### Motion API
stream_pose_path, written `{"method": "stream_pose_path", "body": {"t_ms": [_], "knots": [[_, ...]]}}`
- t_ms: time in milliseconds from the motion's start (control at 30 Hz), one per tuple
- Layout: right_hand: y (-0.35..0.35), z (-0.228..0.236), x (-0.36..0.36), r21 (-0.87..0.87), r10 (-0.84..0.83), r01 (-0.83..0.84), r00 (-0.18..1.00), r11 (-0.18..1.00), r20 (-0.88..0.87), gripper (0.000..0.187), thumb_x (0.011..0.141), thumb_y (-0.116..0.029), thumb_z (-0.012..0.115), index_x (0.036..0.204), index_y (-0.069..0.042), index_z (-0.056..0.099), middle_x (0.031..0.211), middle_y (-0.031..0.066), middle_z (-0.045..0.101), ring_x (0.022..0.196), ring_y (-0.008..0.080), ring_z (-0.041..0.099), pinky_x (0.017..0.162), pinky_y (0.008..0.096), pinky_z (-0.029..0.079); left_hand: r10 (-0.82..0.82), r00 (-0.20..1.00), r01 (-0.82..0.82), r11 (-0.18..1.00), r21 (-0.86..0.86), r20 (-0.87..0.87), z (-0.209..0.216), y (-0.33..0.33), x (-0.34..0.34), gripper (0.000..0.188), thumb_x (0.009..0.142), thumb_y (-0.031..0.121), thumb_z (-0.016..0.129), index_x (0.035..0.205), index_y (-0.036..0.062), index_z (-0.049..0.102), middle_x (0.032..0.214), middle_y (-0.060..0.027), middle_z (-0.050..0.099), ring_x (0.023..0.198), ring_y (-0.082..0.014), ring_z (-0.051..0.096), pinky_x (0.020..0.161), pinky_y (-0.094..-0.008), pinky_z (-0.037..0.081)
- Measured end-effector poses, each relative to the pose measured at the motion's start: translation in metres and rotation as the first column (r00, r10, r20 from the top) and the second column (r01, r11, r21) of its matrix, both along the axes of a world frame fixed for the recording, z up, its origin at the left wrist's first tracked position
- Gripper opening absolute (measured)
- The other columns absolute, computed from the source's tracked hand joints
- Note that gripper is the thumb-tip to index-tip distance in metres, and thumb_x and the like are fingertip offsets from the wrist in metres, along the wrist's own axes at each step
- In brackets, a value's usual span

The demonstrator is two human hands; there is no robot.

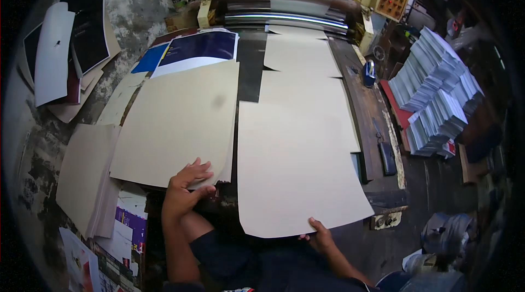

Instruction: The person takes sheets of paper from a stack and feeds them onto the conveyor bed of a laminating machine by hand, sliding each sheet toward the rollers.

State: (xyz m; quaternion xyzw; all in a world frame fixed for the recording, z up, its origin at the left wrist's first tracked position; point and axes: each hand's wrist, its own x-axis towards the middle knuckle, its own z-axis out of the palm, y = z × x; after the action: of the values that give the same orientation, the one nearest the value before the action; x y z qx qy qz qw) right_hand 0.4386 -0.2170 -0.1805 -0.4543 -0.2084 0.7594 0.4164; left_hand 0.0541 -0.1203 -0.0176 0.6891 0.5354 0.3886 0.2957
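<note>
Sheet of pale board lies on the right half of the dark bench, its near edge pinched in the right hand, thumb on top, fingers largely hidden underneath. I'd judge it light and fairly stiff, broad enough to sag a little, smooth-faced, with corners that dent easily; two hands on opposite edges would suit it best. The left hand spreads loosely over the near right corner of a pile of similar board; from here I cannot tell whether its thumb grips the edge. How many sheets are stacked there is hard to make out. Farther off, more boards run in line and appear to overlap, hiding their seams. Beyond them, the roller machine hides what lies behind, and its top is cut off.
</note>
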Motion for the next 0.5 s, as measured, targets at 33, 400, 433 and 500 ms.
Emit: {"method": "stream_pose_path", "body": {"t_ms": [33, 400, 433, 500], "knots": [[-0.007, 0.003, -0.002, -0.011, 0.002, -0.002, 1.0, 1.0, -0.016, 0.041, 0.095, -0.037, 0.048, 0.105, 0.002, 0.055, 0.078, 0.0131, 0.062, 0.068, 0.0193, 0.058, 0.063, 0.028, 0.045, 0.002, 1.0, -0.002, 1.0, 0.015, 0.015, 0.0, 0.001, -0.001, 0.039, 0.072, 0.029, 0.081, 0.103, 0.0073, 0.071, 0.117, -0.013, 0.066, 0.128, -0.0327, 0.049, 0.111, -0.048, 0.025], [-0.047, 0.001, -0.003, -0.056, 0.014, -0.011, 0.999, 0.998, 0.051, 0.043, 0.096, -0.035, 0.048, 0.117, 0.003, 0.049, 0.093, 0.0167, 0.064, 0.081, 0.0243, 0.065, 0.06, 0.031, 0.044, 0.401, 0.334, -0.536, 0.825, -0.179, 0.853, 0.011, 0.012, 0.005, 0.03, 0.096, 0.025, 0.055, 0.095, -0.0039, 0.064, 0.09, -0.0072, 0.064, 0.096, -0.017, 0.059, 0.093, -0.0343, 0.043], [-0.046, 0.002, -0.004, -0.034, 0.01, -0.008, 0.999, 0.999, 0.041, 0.043, 0.097, -0.035, 0.048, 0.117, 0.003, 0.049, 0.094, 0.0172, 0.063, 0.081, 0.0244, 0.065, 0.061, 0.0313, 0.044, 0.35, 0.264, -0.584, 0.799, -0.14, 0.899, 0.015, 0.007, 0.005, 0.032, 0.097, 0.025, 0.054, 0.102, -0.0054, 0.061, 0.098, -0.0114, 0.065, 0.101, -0.0185, 0.058, 0.096, -0.0342, 0.042], [-0.045, 0.002, -0.005, -0.046, 0.007, -0.005, 0.999, 0.999, 0.032, 0.043, 0.097, -0.035, 0.048, 0.117, 0.003, 0.049, 0.095, 0.0174, 0.063, 0.081, 0.0245, 0.065, 0.062, 0.0319, 0.045, 0.335, 0.47, -0.58, 0.815, 0.0, 0.817, 0.005, -0.005, 0.006, 0.032, 0.098, 0.025, 0.052, 0.103, -0.0049, 0.061, 0.101, -0.0131, 0.065, 0.104, -0.0204, 0.058, 0.098, -0.0345, 0.041]]}}
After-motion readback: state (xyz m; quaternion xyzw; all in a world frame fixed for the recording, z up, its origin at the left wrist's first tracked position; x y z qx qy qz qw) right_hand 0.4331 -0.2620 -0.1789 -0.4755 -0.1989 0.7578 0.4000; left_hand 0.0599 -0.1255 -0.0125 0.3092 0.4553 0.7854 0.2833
